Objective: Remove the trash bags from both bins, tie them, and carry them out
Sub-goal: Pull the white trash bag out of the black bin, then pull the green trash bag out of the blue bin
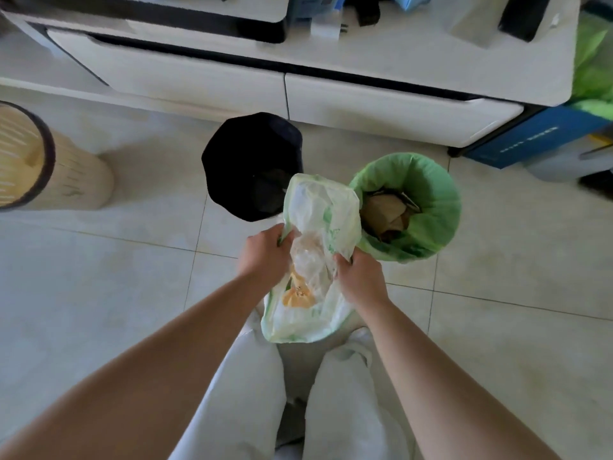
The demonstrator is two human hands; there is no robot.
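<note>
a: where's the bag [315, 260] right now?

b: out of the black bin [252, 166] and held up over the floor [116, 277], just in front of that bin, between it and the person's knees. the black bin looks to have no liner left in it.

a: and the hands?

b: left hand [265, 257] is closed on the bag's left edge, fingers curled into the plastic. right hand [360, 277] is pinching the right edge the same way. both are clamped on film, not spread.

a: so the step is the tie?

b: i'd say so. the mouth is open and floppy, with a flap standing up toward the black bin. the paler rubbish and an orange scrap [297, 297] sit low in the belly.

a: how to do it well?

b: gather first. draw both edges together so the mouth bunches into one neck, and let the load hang to settle the contents below it. squeeze out some air, then knot the two sides. the film looks thin, so pull evenly; a sharp tug on one side could tear it.

a: and the other one?

b: the green bin [406, 207], right of the black bin, has its liner [434, 180] folded over the rim with brown paper [384, 210] inside. untouched, so roughly the first half is under way.
</note>
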